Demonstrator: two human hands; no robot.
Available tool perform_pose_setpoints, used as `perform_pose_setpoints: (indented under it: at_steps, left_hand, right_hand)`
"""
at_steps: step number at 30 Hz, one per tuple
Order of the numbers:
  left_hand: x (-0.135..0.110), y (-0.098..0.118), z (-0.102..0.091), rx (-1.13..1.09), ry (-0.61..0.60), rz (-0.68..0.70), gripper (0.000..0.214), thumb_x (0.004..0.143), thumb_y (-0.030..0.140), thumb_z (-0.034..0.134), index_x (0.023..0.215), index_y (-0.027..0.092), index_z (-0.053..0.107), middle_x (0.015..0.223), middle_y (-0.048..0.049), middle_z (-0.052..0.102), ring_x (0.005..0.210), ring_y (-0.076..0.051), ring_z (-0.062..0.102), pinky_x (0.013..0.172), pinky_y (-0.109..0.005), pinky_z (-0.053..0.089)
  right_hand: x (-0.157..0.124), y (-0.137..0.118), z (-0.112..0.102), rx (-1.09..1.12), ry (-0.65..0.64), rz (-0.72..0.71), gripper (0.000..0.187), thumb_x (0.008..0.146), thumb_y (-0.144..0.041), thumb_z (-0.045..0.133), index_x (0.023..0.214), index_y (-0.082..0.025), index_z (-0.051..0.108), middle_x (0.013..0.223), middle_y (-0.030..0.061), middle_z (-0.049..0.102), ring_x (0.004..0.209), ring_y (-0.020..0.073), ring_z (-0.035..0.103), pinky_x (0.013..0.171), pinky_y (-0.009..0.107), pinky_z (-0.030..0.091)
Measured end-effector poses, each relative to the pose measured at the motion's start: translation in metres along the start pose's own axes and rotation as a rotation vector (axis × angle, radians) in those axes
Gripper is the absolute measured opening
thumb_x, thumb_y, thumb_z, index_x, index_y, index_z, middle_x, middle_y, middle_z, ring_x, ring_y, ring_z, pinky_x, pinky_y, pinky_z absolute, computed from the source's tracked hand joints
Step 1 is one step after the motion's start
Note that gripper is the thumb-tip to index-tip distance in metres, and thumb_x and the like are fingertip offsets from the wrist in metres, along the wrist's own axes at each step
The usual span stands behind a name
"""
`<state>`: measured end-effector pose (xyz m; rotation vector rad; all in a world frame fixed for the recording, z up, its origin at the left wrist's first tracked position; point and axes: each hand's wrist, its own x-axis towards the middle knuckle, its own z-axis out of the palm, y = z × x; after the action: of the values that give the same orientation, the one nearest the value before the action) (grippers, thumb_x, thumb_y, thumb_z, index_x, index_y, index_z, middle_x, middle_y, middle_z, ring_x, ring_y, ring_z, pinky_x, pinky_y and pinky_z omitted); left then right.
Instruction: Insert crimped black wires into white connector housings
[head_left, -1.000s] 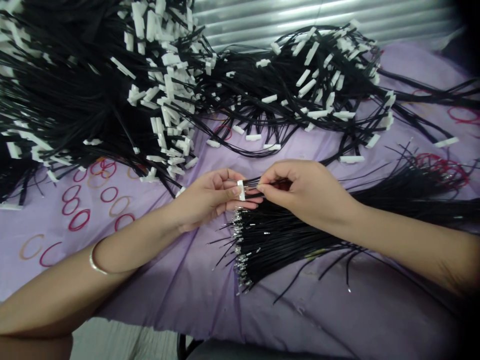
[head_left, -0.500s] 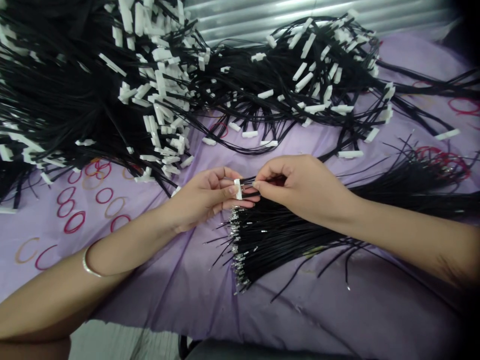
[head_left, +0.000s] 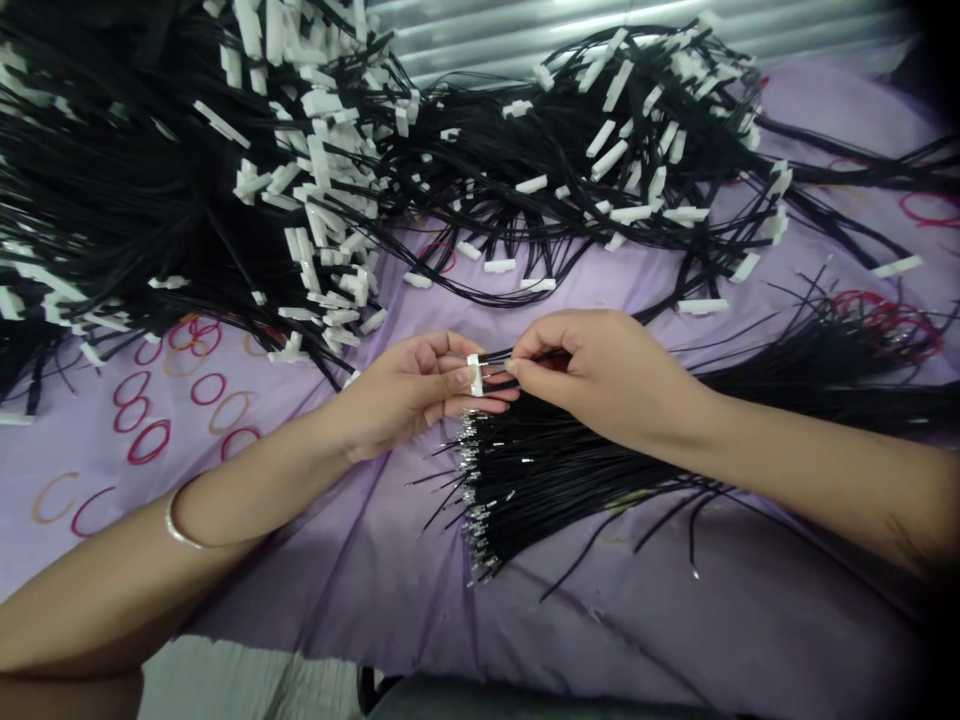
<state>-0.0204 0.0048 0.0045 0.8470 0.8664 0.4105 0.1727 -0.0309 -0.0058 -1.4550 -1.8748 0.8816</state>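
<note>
My left hand (head_left: 409,392) pinches a small white plastic connector (head_left: 475,374) between thumb and fingers. Close against it on the right, my right hand (head_left: 600,375) is closed on thin black wires (head_left: 496,358) that run into the connector. Just below both hands lies a bundle of loose black wires (head_left: 540,470) with bare metal terminals at their left ends. A thin bracelet (head_left: 176,525) circles my left wrist.
A lilac cloth (head_left: 390,570) with red ring prints covers the table. Big heaps of finished black wire sets with white connectors fill the far left (head_left: 225,180) and far middle (head_left: 637,160). A ribbed metal wall (head_left: 525,40) stands behind. The table's front edge runs along the bottom.
Both hands have stayed together on the connector. My right fingers shifted slightly at the wires. The view has drifted a little.
</note>
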Motion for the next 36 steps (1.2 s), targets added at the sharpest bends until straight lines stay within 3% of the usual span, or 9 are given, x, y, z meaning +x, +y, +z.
perform_pose_setpoints:
  at_steps: [22,31,36]
  left_hand:
    - [0.001,-0.002,-0.001,0.006,0.003,0.015,0.014,0.083,0.004,0.060,0.092,0.010,0.052,0.085,-0.0061,0.072,0.080,-0.015,0.071,0.083,-0.028,0.057]
    - [0.000,-0.002,0.005,-0.018,-0.004,0.039,0.017,0.081,0.003,0.063,0.091,0.010,0.051,0.082,-0.0056,0.072,0.079,-0.015,0.071,0.078,-0.025,0.058]
    - [0.000,0.001,0.004,-0.015,-0.005,0.002,0.016,0.083,0.003,0.060,0.093,0.010,0.049,0.086,-0.0103,0.073,0.083,-0.019,0.071,0.078,-0.024,0.057]
  right_hand:
    - [0.000,0.005,0.012,-0.018,0.080,-0.144,0.011,0.079,-0.015,0.061,0.069,-0.013,0.065,0.065,-0.0018,0.060,0.057,0.0065,0.049,0.055,0.021,0.035]
    - [-0.002,0.005,0.007,0.022,0.118,-0.293,0.013,0.083,-0.015,0.057,0.076,-0.014,0.067,0.072,-0.0006,0.060,0.067,0.0063,0.051,0.062,0.019,0.038]
    - [-0.002,0.007,0.001,0.047,0.088,-0.221,0.012,0.075,-0.010,0.060,0.064,-0.015,0.064,0.063,-0.0026,0.058,0.058,0.0059,0.050,0.056,0.020,0.037]
